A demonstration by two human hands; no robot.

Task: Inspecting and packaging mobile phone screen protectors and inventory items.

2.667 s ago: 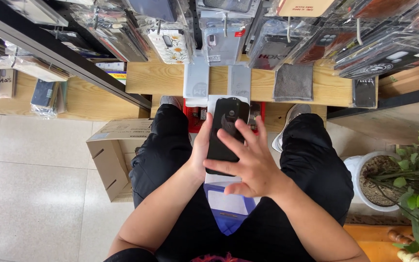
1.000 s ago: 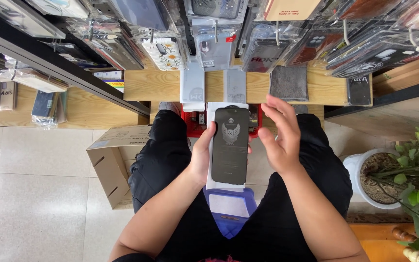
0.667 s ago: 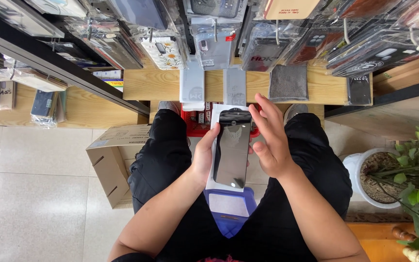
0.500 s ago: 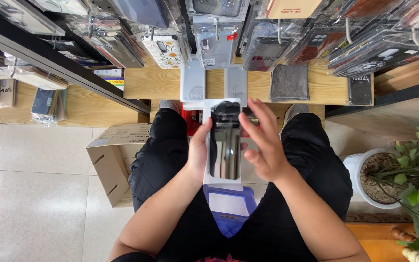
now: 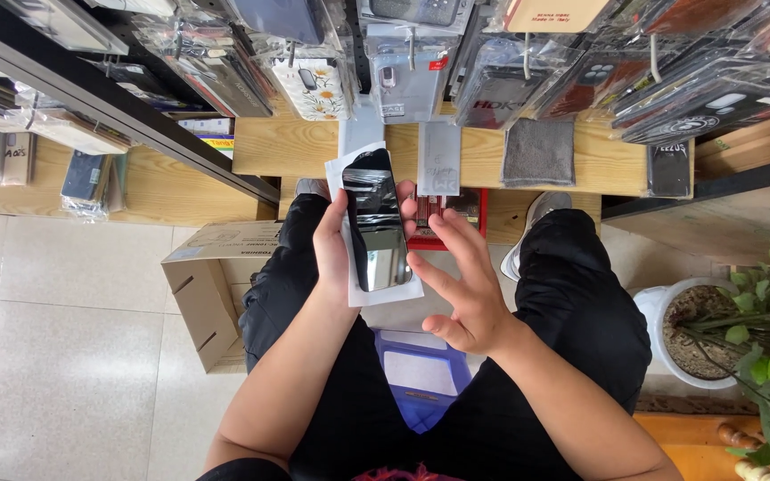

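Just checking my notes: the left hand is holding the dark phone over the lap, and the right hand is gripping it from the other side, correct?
Not quite. The left hand does hold the dark phone over the lap, but the right hand is off it, open with fingers spread beside it. The head view shows the gap.

A: What is the person wearing?
B: Black trousers (image 5: 572, 294), arms bare to the elbow, no rings or watch on the hands (image 5: 456, 285).
A: Shoes?
B: Light grey sneakers (image 5: 532, 227).
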